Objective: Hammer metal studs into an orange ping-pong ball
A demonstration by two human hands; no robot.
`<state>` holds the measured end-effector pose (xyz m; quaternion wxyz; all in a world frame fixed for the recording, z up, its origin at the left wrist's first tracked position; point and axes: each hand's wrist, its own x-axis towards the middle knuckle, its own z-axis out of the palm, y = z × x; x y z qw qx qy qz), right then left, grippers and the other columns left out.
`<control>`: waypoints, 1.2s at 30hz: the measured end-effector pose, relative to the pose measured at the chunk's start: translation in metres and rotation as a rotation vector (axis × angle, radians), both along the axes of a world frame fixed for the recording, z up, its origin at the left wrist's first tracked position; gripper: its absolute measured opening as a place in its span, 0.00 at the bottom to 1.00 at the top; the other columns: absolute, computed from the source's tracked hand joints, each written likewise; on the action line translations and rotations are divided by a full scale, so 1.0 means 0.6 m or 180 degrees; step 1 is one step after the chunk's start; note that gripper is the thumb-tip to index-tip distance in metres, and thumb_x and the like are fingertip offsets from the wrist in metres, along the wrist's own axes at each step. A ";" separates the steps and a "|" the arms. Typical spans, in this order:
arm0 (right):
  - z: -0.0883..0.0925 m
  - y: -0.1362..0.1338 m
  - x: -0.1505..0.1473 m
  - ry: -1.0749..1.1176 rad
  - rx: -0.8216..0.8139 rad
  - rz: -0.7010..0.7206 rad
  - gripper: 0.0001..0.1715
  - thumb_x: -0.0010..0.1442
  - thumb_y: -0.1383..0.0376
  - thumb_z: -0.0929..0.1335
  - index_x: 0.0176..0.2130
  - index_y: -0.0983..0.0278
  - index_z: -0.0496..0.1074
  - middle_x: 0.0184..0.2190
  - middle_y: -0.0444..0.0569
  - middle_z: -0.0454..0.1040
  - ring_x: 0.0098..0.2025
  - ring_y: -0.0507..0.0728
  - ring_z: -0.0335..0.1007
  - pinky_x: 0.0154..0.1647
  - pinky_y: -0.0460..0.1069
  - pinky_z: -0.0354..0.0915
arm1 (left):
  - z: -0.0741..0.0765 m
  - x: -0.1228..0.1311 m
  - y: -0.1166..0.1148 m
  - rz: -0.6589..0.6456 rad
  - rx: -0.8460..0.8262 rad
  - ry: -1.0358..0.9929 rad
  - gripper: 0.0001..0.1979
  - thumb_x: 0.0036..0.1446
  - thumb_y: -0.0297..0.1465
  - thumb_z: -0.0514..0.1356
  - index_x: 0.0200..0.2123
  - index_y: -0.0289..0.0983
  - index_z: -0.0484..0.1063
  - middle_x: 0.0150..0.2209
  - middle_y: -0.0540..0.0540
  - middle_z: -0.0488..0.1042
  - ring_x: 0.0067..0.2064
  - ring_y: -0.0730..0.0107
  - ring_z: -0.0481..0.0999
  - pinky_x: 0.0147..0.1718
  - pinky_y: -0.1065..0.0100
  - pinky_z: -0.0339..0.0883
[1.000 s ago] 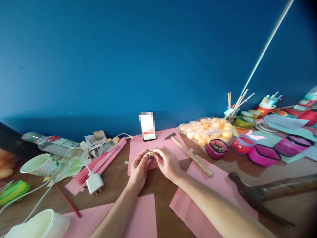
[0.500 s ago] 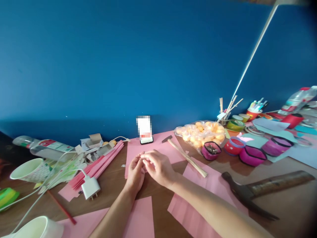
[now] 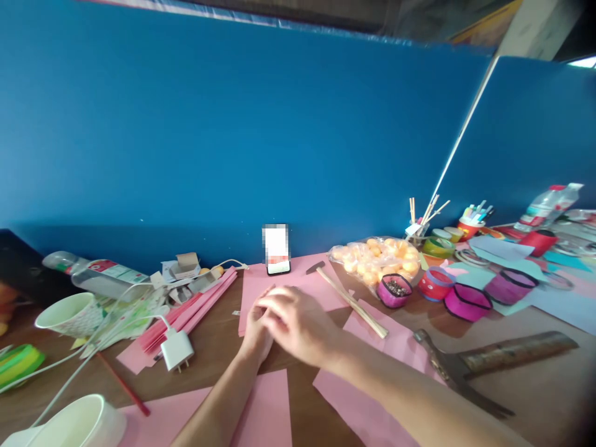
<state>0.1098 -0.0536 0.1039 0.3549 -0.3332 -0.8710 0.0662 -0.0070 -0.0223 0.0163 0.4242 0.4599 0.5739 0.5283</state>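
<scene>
Over the middle of the table, my two hands are together. My right hand (image 3: 300, 326) lies across the front of my left hand (image 3: 257, 329), its curled fingers touching the left one's fingers. Both are closed, and whatever may be between the fingers is hidden. Just behind them a phone (image 3: 278, 268) with a bright screen leans against the blue wall, on pink paper (image 3: 307, 285). A small hammer with a pale wooden handle (image 3: 356, 304) lies to the right of my hands.
Right: a bag of orange balls (image 3: 377, 257), a purple pot (image 3: 395, 292) of small dark bits, a claw hammer (image 3: 465, 366). Left: a white charger (image 3: 177, 349) with cable, pink paper strips (image 3: 195, 304), a red pencil (image 3: 123, 385), paper cups (image 3: 69, 313), a plastic bottle (image 3: 105, 273).
My right hand has slid further over my left, and its fingertips now cover the left fingertips. The camera has tilted up a little, showing the wall's top edge.
</scene>
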 end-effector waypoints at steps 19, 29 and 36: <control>-0.085 0.013 0.196 -0.0844 -0.1186 -0.1569 0.21 0.60 0.71 0.55 0.52 0.63 0.62 0.36 0.53 0.71 0.34 0.56 0.71 0.33 0.48 0.65 | -0.028 -0.004 0.007 -0.0443 0.0295 -0.1555 0.28 0.44 0.32 0.65 0.50 0.37 0.66 0.41 0.43 0.74 0.40 0.68 0.73 0.42 0.66 0.65; -0.016 -0.092 0.179 0.0095 -0.1157 -0.0629 0.21 0.61 0.66 0.57 0.54 0.56 0.62 0.41 0.51 0.74 0.42 0.58 0.72 0.42 0.52 0.70 | -0.031 -0.003 0.014 -0.0444 0.0344 -0.1497 0.29 0.43 0.31 0.65 0.52 0.39 0.65 0.41 0.45 0.74 0.42 0.68 0.73 0.46 0.64 0.63; -0.014 -0.091 0.168 0.0100 -0.1177 -0.0633 0.22 0.61 0.68 0.56 0.53 0.57 0.61 0.43 0.51 0.73 0.43 0.57 0.71 0.42 0.52 0.70 | -0.032 -0.003 0.013 -0.0445 0.0341 -0.1642 0.29 0.43 0.31 0.65 0.51 0.39 0.66 0.41 0.44 0.75 0.41 0.67 0.74 0.44 0.64 0.64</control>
